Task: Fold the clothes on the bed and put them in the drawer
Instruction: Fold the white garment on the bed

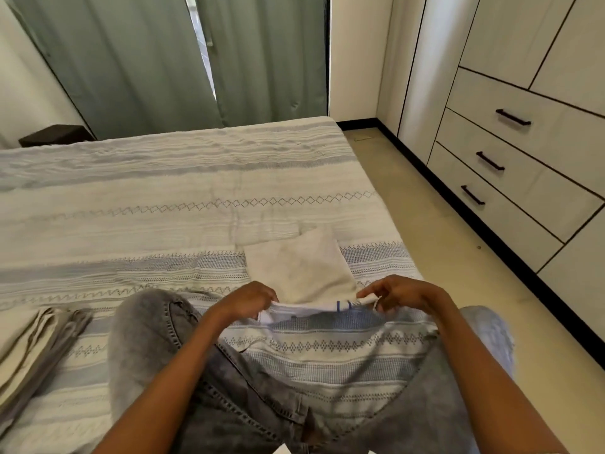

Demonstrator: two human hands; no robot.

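While the person sits on the bed (163, 198) with both knees in grey jeans (154, 326) spread apart, both hands work one white garment (307, 311) stretched between them. Left hand (248, 299): fingers curled, pinching the garment's left end. Right hand (402, 294): fingers curled, pinching the right end, thumb and forefinger on a thin white edge. Garment hangs taut just above the bedspread, between the knees; a small blue mark shows near its right part. What kind of garment it is, I cannot tell.

Just beyond the hands, touching the far edge of the held piece in this view, a folded pale grey cloth (301, 263) lies flat on the bed. At lower left, a beige and grey folded piece (36, 348) lies on the bed, well apart from the hands.

Drawers (510, 165) with dark bar handles stand to the right across a strip of floor, all closed. Green curtains (137, 60) hang behind the bed.
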